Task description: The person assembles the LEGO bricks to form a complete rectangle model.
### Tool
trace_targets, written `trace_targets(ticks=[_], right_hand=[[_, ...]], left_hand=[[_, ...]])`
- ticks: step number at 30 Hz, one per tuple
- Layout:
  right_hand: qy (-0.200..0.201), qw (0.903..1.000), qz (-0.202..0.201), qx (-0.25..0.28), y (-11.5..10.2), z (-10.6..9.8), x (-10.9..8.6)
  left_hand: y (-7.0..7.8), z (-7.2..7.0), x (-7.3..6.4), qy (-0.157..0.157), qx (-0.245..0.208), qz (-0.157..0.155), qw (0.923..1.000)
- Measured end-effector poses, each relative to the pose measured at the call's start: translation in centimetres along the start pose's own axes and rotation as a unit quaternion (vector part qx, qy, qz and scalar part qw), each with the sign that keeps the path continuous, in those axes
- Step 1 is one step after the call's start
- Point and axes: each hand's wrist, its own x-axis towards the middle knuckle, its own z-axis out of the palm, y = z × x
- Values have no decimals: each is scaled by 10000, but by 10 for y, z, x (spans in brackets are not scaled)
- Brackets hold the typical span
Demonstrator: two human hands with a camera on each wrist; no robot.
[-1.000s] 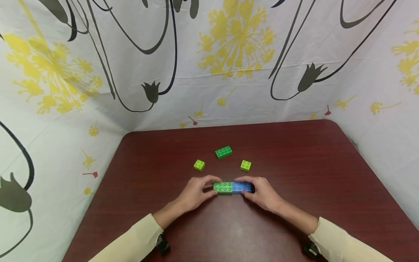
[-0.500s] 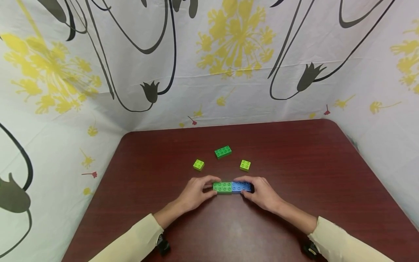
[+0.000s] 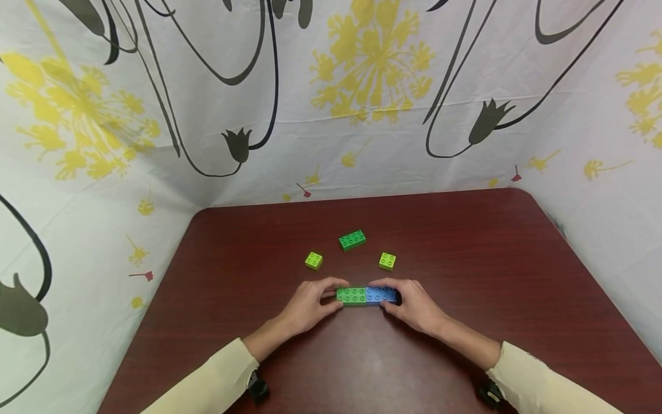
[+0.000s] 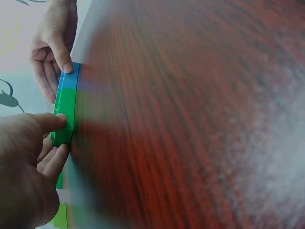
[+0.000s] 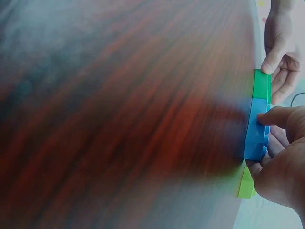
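A green toy brick (image 3: 351, 296) and a blue toy brick (image 3: 377, 295) lie end to end on the table, their short ends meeting. My left hand (image 3: 308, 303) pinches the green brick near its left end, thumb on the near side and fingers on the far side. On the other end, my right hand (image 3: 415, 306) grips the blue brick the same way. In the left wrist view the thumb presses the side of the green brick (image 4: 67, 107); in the right wrist view the other thumb lies on the side of the blue brick (image 5: 256, 129).
Beyond the hands lie a darker green brick (image 3: 353, 240) and two small lime bricks, one on the left (image 3: 314, 260) and one on the right (image 3: 387, 261). The dark red wooden table (image 3: 248, 247) ends at a flower-printed white cloth (image 3: 289, 155).
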Motion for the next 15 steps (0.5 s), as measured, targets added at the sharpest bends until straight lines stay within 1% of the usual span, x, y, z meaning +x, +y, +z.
trace_targets(ticks=[7,15], right_hand=[[25,10000,-21,-35,2,1,-1],[4,10000,-41,-10,1,1,-1]], left_hand=[[-1,1,-1,-4,-47,74,10000],[-2,1,-2,8,-62,86,9999]])
